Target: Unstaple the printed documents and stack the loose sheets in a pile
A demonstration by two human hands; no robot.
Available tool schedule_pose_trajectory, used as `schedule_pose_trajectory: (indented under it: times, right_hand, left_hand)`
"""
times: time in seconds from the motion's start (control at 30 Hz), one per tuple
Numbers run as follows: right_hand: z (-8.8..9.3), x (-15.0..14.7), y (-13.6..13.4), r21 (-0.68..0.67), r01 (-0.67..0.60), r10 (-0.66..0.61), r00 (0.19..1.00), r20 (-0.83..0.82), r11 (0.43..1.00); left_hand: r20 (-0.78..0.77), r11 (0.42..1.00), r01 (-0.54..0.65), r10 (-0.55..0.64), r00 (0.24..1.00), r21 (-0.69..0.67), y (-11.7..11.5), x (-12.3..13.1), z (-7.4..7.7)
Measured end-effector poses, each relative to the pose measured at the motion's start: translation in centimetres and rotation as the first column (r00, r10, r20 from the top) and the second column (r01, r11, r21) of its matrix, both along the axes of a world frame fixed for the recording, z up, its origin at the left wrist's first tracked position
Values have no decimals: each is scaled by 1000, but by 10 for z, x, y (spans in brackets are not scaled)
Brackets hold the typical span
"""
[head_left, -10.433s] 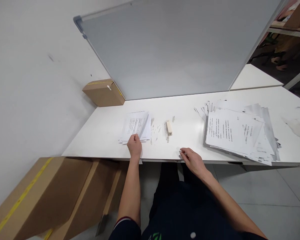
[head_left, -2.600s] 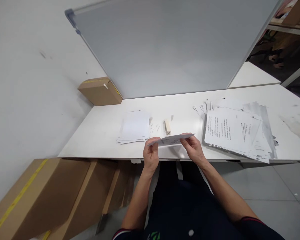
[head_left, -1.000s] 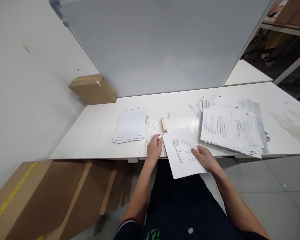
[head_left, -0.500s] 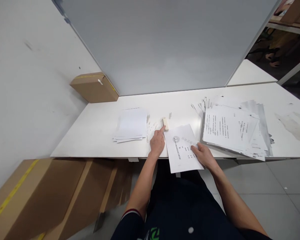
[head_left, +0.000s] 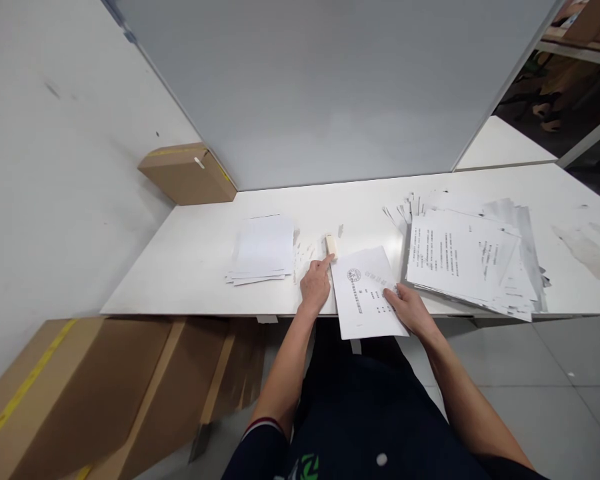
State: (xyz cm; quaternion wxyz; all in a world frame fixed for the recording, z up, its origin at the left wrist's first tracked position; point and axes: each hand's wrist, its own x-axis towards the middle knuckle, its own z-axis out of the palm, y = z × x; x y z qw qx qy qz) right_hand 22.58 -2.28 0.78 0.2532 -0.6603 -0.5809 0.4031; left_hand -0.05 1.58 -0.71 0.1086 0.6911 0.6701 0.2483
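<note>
White printed sheets (head_left: pixel 361 300) were pinched by the right hand (head_left: pixel 409 309); the left hand (head_left: pixel 315 285), grip unclear, touched a cream oblong stapler (head_left: pixel 331 245) at their eleven o'clock.

A white painted wall (head_left: pixel 55 220), marked with small dark smudges, bounds the left side. The long, white, flat-topped surface (head_left: pixel 180 260) extends rightward from near this wall. A large pale-grey framed panel (head_left: pixel 330 87) stands along its rear edge. Grey floor tiles (head_left: pixel 540 413) show at lower right. Diffuse light reflects from the panel.
</note>
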Motion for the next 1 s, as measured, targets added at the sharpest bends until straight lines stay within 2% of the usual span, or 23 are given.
schedule_pose_trajectory:
  times: [0.2,0.33,0.43,0.53,0.63,0.7,0.77,0.87,0.93,1.0]
  right_hand:
    - [4,-2,1,13,4,-4,999,42,1000]
    - [8,-5,-3,1,9,-9,999,44,1000]
    - [19,-4,-15,44,-6,2,997,83,999]
    - [38,7,-26,99,3,-14,994,112,995]
    - [56,32,-22,145,175,-195,970,143,974]
    - [64,55,-11,211,325,-365,911,190,922]
    - [67,80,2,252,426,-480,850,217,869]
    - [67,115,19,238,474,-528,796,297,848]
    - [66,130,23,251,476,-537,761,364,843]
    - [65,134,22,321,471,-570,706,420,821]
  left_hand:
    - [-39,999,2,-3,999,-39,1,0,-2]
    - [-57,1000,3,-3,998,-13,0,1,-3]
    - [-41,1000,-11,11,999,17,-2,0,-3]
    - [13,998,-20,19,1000,63,-3,1,-4]
    - [109,988,-24,7,994,154,-4,3,-6]
    - [171,975,-31,-7,985,222,-6,1,-7]
    - [202,953,-79,19,979,294,-8,-8,-9]
    - [197,890,-245,180,964,383,-9,-35,-8]
    - [157,857,-334,296,942,393,-8,-58,-5]
    - [76,868,-351,347,935,351,-6,-78,-2]
